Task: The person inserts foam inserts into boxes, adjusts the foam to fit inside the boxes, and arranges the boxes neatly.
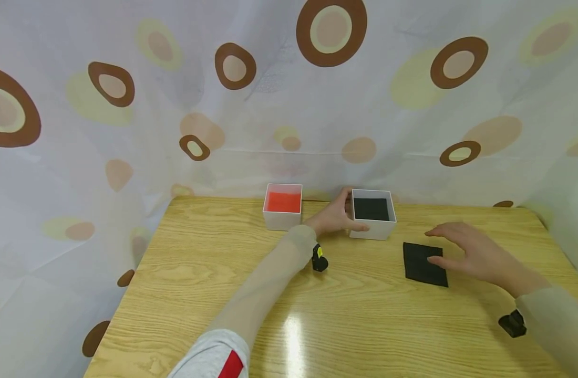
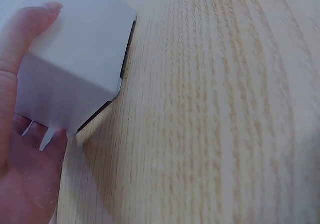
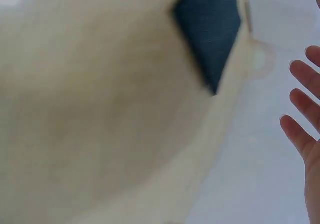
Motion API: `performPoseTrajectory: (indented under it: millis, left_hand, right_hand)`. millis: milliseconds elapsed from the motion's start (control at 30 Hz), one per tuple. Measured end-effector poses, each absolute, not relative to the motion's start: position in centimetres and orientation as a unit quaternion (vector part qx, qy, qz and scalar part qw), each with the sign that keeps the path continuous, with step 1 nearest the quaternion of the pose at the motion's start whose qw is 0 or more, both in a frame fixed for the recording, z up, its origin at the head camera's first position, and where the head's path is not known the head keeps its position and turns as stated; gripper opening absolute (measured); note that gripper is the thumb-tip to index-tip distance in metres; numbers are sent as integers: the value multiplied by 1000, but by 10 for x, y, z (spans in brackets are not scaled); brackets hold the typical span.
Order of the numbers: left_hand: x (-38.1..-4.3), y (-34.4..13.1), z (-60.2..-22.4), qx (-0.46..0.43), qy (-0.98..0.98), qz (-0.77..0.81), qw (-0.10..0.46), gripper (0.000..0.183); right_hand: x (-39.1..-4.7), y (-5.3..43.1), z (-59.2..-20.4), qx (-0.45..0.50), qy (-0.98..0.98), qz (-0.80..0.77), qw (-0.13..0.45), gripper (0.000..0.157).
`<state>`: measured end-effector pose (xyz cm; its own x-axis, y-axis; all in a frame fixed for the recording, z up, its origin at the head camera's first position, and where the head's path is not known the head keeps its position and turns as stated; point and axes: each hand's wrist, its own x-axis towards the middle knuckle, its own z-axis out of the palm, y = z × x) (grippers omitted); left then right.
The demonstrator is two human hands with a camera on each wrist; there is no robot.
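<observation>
A white open-topped box [image 1: 374, 230] [image 2: 82, 44] with black cloth [image 1: 370, 209] inside stands near the table's back edge. My left hand [image 1: 335, 214] [image 2: 32, 179] grips its left side, the thumb along the front wall and the other fingers round toward the back. To the right, a square piece of black cloth [image 1: 419, 264] [image 3: 212, 29] lies flat on the table. Over that cloth's right part hovers my right hand [image 1: 480, 256] [image 3: 314, 159], fingers spread and holding nothing.
Left of the held box stands a second white box [image 1: 282, 220] containing red cloth [image 1: 284, 202]. Both boxes rest on a wooden table [image 1: 364, 325]. A patterned curtain [image 1: 270, 115] hangs behind the table's back edge and along its sides.
</observation>
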<state>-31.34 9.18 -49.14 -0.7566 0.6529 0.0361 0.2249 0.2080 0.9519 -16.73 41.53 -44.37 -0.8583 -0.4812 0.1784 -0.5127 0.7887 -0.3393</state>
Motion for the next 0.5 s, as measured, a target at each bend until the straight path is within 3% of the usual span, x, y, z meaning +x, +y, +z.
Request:
performPoseTrajectory:
  millis: [500]
  left_hand:
    - [-314,91,-492,294,752,557,194,96]
  right_hand:
    - [-147,448,-490,258,-954,150,20,95]
